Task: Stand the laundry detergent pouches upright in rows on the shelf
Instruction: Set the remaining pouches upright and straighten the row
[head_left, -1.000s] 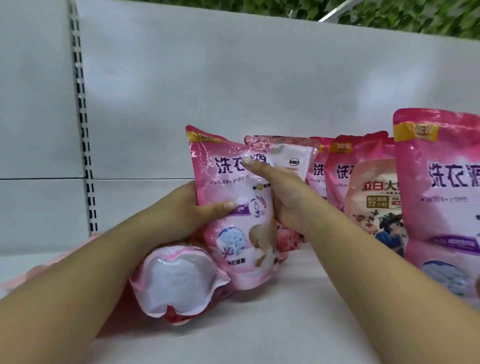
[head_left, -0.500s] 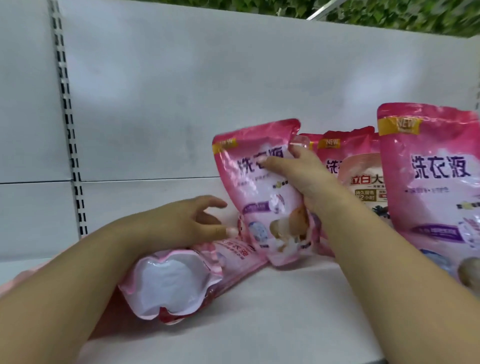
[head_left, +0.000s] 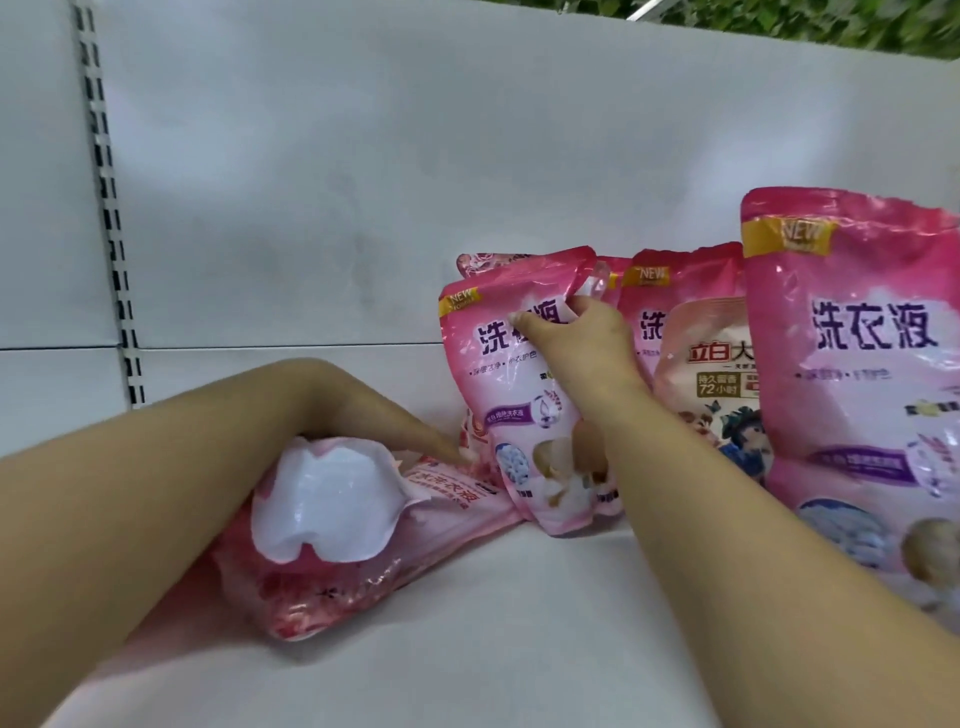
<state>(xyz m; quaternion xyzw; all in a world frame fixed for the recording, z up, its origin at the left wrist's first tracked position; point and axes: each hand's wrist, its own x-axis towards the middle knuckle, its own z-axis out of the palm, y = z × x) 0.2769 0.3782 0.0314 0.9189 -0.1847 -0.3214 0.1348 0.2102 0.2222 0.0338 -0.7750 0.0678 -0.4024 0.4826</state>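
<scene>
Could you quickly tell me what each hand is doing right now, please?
Left hand: fingers extended, resting on the lying pouch, not gripping.
Right hand: fingers closed on the upright pouch.

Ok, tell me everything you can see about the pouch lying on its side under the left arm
The fallen pouch is glossy pink plastic film with red flower print. It lies flat on the white shelf, its white gusseted base facing the camera and its top pointing toward the standing pouch held by the right hand. The left hand reaches over it, fingers down by its upper end; the forearm crosses its near edge. Whether the fingers grip it cannot be told.
</scene>
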